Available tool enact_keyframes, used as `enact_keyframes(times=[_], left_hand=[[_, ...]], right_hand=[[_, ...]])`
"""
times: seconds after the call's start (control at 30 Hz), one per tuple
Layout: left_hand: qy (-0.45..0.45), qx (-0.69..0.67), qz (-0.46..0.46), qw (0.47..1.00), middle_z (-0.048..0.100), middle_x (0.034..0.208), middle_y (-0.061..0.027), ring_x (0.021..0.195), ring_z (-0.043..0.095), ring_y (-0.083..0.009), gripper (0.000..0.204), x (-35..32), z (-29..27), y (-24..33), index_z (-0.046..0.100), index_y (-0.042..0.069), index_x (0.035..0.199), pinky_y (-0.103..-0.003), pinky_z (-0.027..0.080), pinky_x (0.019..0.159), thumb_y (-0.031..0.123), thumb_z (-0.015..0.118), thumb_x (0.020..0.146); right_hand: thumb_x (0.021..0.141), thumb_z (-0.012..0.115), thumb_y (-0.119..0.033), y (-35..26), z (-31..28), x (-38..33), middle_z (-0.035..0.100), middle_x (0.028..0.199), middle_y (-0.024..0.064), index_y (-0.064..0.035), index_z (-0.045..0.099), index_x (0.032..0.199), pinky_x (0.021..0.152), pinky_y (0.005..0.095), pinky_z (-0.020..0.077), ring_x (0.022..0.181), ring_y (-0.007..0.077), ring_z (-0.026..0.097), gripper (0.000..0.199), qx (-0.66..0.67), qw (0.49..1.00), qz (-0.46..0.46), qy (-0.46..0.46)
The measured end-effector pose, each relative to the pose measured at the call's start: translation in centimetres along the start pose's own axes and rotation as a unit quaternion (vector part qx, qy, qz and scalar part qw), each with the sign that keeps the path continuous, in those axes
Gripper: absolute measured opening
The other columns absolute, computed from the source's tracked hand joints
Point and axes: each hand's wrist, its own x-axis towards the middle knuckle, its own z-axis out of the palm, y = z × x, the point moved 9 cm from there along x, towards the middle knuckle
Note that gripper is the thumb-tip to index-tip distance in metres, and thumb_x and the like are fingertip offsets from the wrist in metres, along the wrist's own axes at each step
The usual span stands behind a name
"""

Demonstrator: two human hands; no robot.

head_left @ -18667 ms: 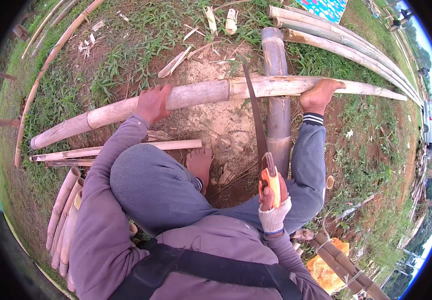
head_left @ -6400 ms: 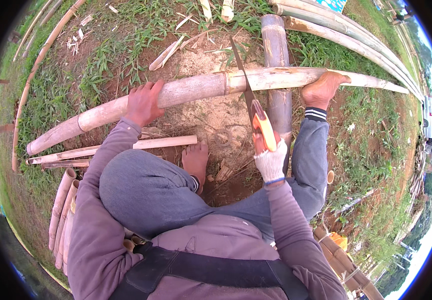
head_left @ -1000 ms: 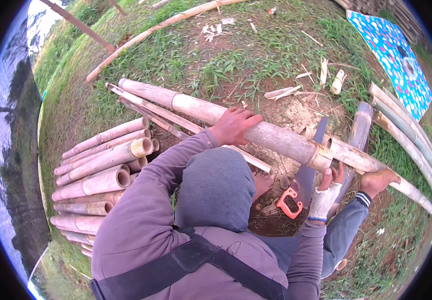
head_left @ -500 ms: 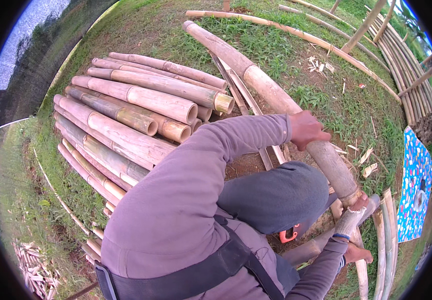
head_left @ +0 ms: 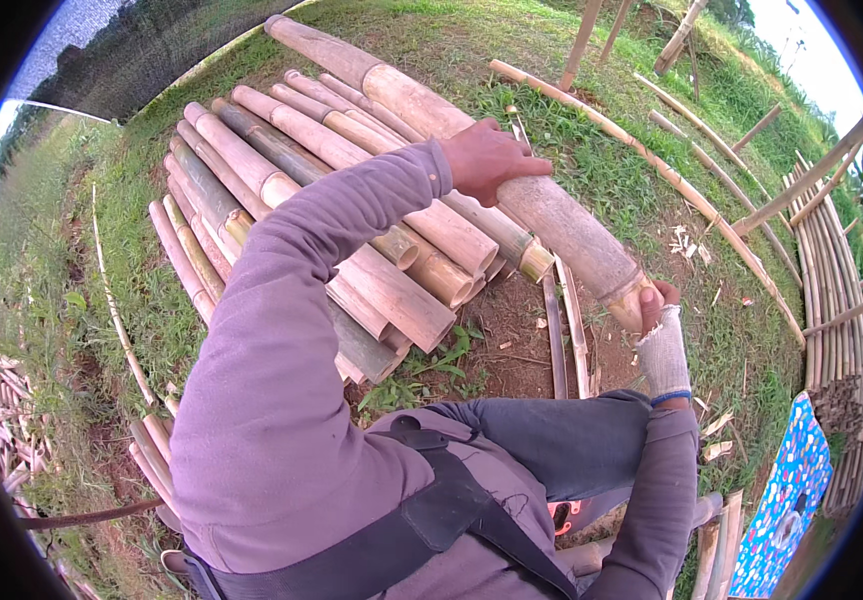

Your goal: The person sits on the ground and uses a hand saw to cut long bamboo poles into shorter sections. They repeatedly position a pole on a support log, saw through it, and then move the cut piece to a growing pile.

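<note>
A long, thick bamboo pole (head_left: 572,235) slants from the far left toward me, its far part above or against the stacked bamboo. My bare left hand (head_left: 492,163) grips it partway along from above, one finger stretched along its surface. My right hand (head_left: 662,345), in a whitish knitted glove with bare fingertips, clasps the pole's near end. Some fingers of both hands are hidden behind the pole. Just left of it lies a pile of cut bamboo poles (head_left: 392,290) with open round ends toward me.
Split bamboo strips (head_left: 562,330) lie on bare soil before my knee. An orange-handled tool (head_left: 560,515) shows beneath my leg. A patterned blue sheet (head_left: 782,500) lies at right. Wood chips (head_left: 689,245) dot the grass; a bamboo rack (head_left: 832,290) stands at far right.
The pole has moved left and up, from beside the pile toward its top, with both hands still on it. The right hand has risen from low by my leg. The view has shifted.
</note>
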Motion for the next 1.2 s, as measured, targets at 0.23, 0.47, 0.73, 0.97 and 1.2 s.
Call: enact_keyframes(times=[0.23, 0.47, 0.73, 0.97, 1.2], left_hand=[[-0.062, 0.034, -0.151, 0.986, 0.066, 0.140, -0.0011, 0.132, 0.064, -0.0239, 0.089, -14.3, 6.8, -13.0, 0.051, 0.029, 0.151, -0.054, 0.044, 0.109, 0.023, 0.091, 0.071], [-0.161, 0.027, -0.282, 0.945, 0.061, 0.150, -0.0005, 0.143, 0.056, -0.0239, 0.085, -24.3, 12.9, -19.8, 0.051, 0.027, 0.149, -0.059, 0.043, 0.112, -0.003, 0.080, 0.075], [-0.176, 0.069, -0.289, 0.938, 0.054, 0.135, -0.0148, 0.130, 0.055, -0.0398, 0.055, -17.0, 15.9, -22.0, 0.052, 0.019, 0.142, -0.059, 0.053, 0.102, 0.002, 0.063, 0.091], [-0.335, -0.006, -0.228, 0.914, 0.076, 0.109, -0.0255, 0.114, 0.073, -0.0417, 0.048, -19.3, 20.7, -31.5, 0.073, 0.009, 0.117, -0.047, 0.055, 0.099, -0.017, 0.058, 0.080], [-0.265, 0.106, -0.202, 0.937, 0.075, 0.118, -0.0257, 0.119, 0.072, -0.0405, 0.038, -2.7, 17.8, -26.6, 0.079, 0.011, 0.117, -0.046, 0.057, 0.102, -0.001, 0.059, 0.087]], right_hand=[[0.107, 0.065, -0.042, -6.5, 12.4, -0.4, 0.069, 0.121, 0.0269, -0.0029, 0.054, 0.145, 0.095, 0.0502, 0.0537, 0.111, 0.0439, 0.069, 0.056, -0.270, 0.943, -0.181, -0.066], [0.101, 0.072, -0.020, -5.3, 0.1, -7.4, 0.067, 0.136, 0.0231, -0.0007, 0.057, 0.146, 0.109, 0.0476, 0.0481, 0.127, 0.0398, 0.064, 0.051, -0.359, 0.926, -0.118, 0.005], [0.112, 0.063, -0.030, 19.5, -22.4, -30.3, 0.065, 0.127, 0.0129, -0.0016, 0.057, 0.145, 0.100, 0.0365, 0.0507, 0.114, 0.0225, 0.062, 0.044, -0.152, 0.908, 0.159, 0.356], [0.100, 0.077, -0.031, 34.0, -10.8, -46.0, 0.076, 0.106, 0.0221, 0.0048, 0.067, 0.131, 0.085, 0.0419, 0.0580, 0.097, 0.0309, 0.074, 0.048, -0.148, 0.812, 0.428, 0.368], [0.092, 0.075, -0.041, 34.9, -2.6, -41.0, 0.077, 0.113, 0.0229, -0.0062, 0.078, 0.112, 0.090, 0.0514, 0.0601, 0.107, 0.0396, 0.075, 0.040, -0.280, 0.814, 0.502, 0.084]])
